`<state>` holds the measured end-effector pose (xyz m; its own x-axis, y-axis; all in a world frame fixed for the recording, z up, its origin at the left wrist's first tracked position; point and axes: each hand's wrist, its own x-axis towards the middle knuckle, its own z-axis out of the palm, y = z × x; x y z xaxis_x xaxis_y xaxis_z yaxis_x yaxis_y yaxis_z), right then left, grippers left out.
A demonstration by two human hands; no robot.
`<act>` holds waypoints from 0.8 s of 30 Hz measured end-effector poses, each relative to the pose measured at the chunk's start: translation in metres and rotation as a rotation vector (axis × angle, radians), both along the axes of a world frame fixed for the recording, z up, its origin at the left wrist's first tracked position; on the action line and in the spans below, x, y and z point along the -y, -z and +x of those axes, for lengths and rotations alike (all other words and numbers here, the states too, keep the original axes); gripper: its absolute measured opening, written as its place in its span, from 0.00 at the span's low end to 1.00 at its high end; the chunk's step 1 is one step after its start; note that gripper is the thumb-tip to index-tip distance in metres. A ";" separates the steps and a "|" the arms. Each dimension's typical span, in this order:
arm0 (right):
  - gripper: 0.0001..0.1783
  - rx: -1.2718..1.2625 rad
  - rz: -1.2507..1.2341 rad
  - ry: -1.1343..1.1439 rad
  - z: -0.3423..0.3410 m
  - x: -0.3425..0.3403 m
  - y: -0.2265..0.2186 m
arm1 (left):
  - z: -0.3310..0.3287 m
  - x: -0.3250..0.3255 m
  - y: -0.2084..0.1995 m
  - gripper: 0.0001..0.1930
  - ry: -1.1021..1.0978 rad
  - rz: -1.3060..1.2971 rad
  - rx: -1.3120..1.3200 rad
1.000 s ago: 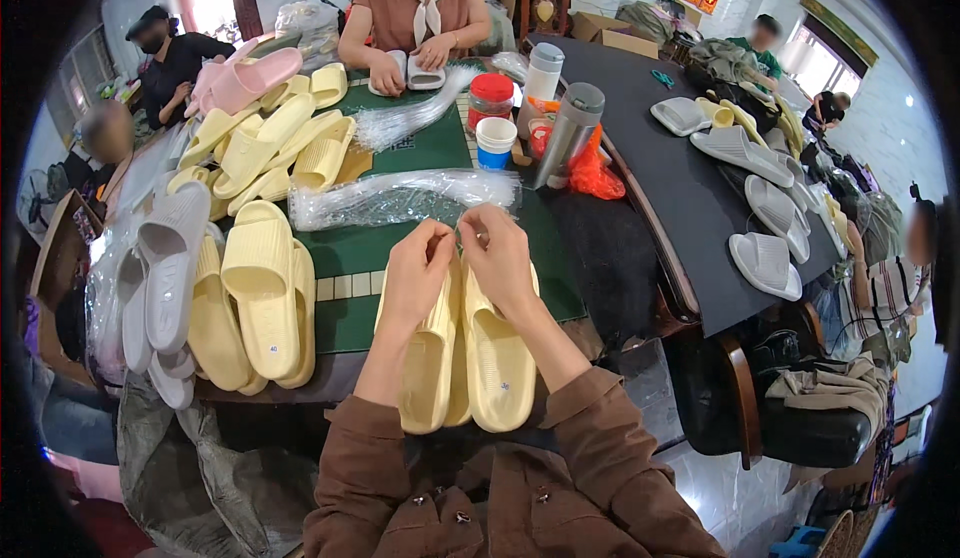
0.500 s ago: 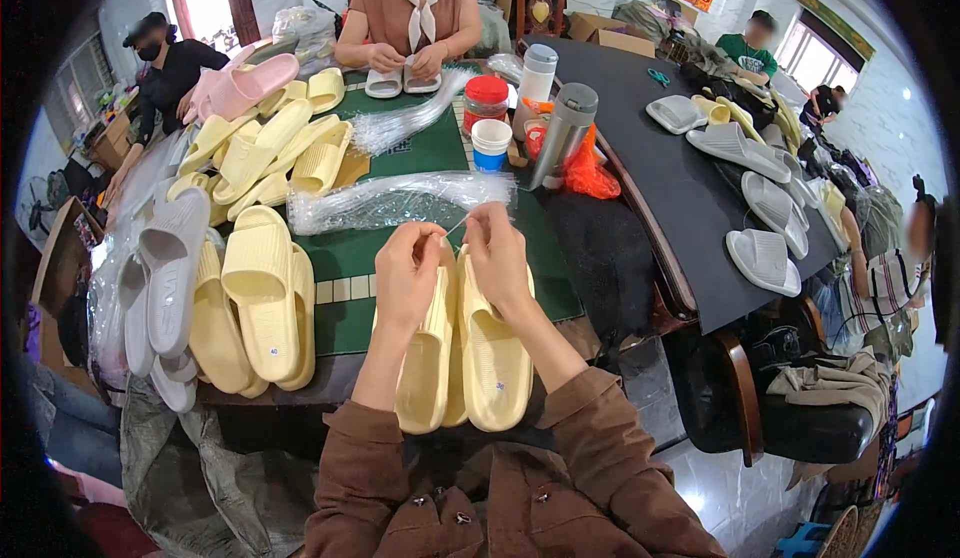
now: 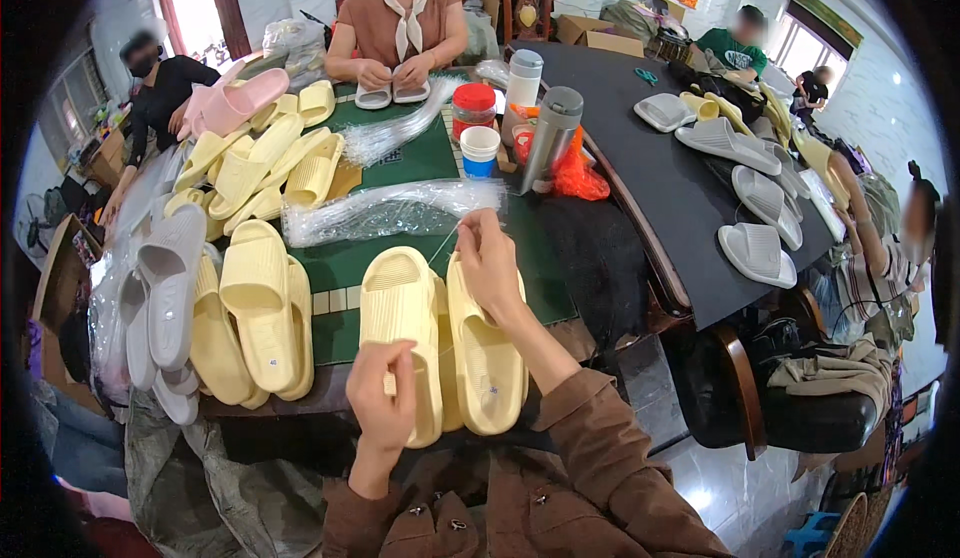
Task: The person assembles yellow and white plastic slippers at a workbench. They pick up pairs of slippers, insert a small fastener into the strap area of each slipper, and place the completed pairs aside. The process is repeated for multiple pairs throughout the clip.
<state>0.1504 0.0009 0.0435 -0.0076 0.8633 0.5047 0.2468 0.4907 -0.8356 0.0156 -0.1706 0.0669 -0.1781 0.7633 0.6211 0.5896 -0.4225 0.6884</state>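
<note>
In front of me a pair of pale yellow slide slippers stands at the table's near edge, with more yellow sole showing between them. My right hand is over the strap of the right slipper, thumb and finger pinching a thin clear plastic strand that slants down between the two. Closed and lower, my left hand is by the near side of the left slipper. Its fingers are curled, and whatever they may hold is hidden. Beyond the slippers lies a bundle of clear plastic strands.
Yellow slippers, grey slippers and pink slippers are piled left. A blue-and-white cup, red-lidded jar and steel flask stand ahead. Grey slippers line the dark right-hand table. Co-workers sit around.
My left hand has dropped from the straps toward me, away from my right hand, uncovering the left slipper's strap. My right hand stays near the top with the strand.
</note>
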 end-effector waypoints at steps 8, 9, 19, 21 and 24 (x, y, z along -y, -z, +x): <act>0.04 -0.043 -0.037 -0.014 -0.002 -0.001 0.001 | 0.013 0.015 0.037 0.15 -0.043 -0.129 -0.308; 0.04 -0.053 -0.041 -0.014 -0.001 -0.001 0.002 | 0.015 0.014 0.038 0.15 -0.064 -0.120 -0.343; 0.05 -0.253 -0.134 -0.007 0.006 0.001 -0.005 | 0.033 -0.007 0.049 0.24 -0.106 0.042 -0.414; 0.05 -0.287 -0.155 -0.019 0.008 0.001 -0.004 | 0.037 -0.005 0.033 0.29 -0.051 -0.094 -0.489; 0.06 -0.322 -0.177 -0.039 0.008 0.000 -0.003 | 0.044 -0.011 0.027 0.35 -0.064 -0.165 -0.506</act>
<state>0.1585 0.0013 0.0469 0.0929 0.9396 0.3296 -0.0583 0.3355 -0.9402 0.0594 -0.1598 0.0403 0.0627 0.8552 0.5146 0.8861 -0.2849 0.3655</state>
